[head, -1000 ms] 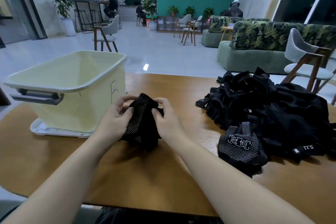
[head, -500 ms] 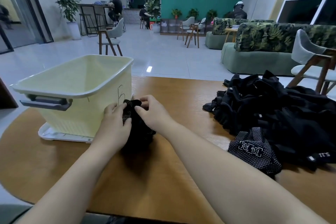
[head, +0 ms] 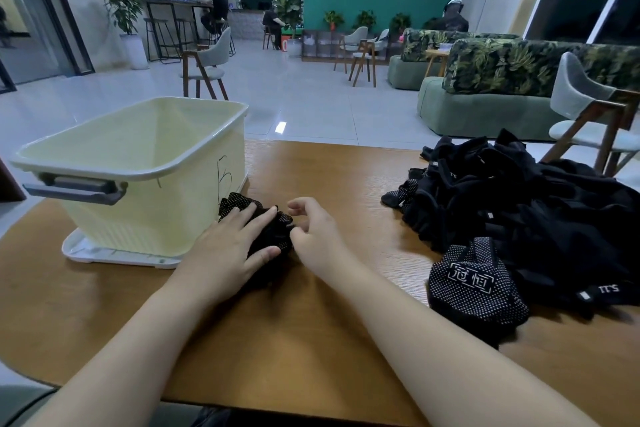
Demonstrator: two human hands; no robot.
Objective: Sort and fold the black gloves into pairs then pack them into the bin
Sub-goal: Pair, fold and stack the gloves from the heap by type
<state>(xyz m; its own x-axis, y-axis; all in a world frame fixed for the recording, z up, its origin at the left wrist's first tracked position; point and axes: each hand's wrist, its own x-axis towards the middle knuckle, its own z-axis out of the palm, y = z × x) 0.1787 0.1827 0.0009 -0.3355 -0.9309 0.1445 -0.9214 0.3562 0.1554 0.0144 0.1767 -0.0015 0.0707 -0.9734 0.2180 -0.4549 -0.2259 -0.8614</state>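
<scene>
Folded glove bundle [head: 273,230] is being pressed flat on the table [head: 311,340] by the left hand [head: 225,253], fingers straight, probably to keep the fold. Right hand [head: 317,236] is being held beside it, loosely curled, grasping nothing. Bin [head: 138,163] is standing just behind; unsorted gloves [head: 519,204] are lying far right.

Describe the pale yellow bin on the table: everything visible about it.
The bin is a pale yellow, rectangular plastic tub, open-topped, with a rolled rim and a grey handle on its near end. A hand-drawn black mark sits on the side facing the hands. It stands upright on a white tray or lid at the table's left side. No gloves show inside, though its floor is hidden. The folded gloves lie beside its near corner.
</scene>
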